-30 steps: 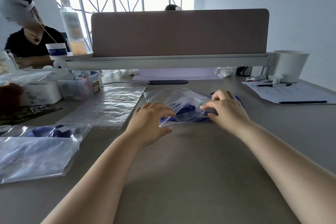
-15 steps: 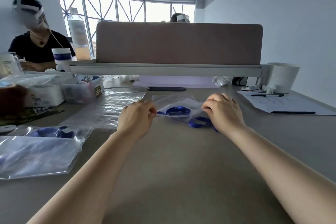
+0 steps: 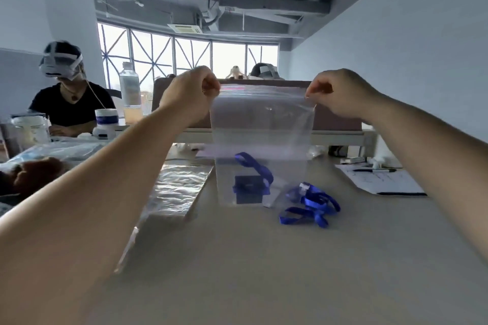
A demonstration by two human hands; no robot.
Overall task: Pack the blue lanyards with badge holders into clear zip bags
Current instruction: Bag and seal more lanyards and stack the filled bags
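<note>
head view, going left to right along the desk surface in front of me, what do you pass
flat empty zip bags → held zip bag with a lanyard inside → loose blue lanyard → paper sheet with pens

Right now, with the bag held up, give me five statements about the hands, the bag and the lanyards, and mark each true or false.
1. The left hand and right hand each pinch a top corner of the clear zip bag. True.
2. The bag lies flat on the table. False: it hangs upright in the air.
3. A blue lanyard with badge holder sits low inside the bag. True.
4. No lanyard is left on the table. False: a loose blue lanyard lies right of the bag.
5. Flat clear bags lie left of it. True.
</note>
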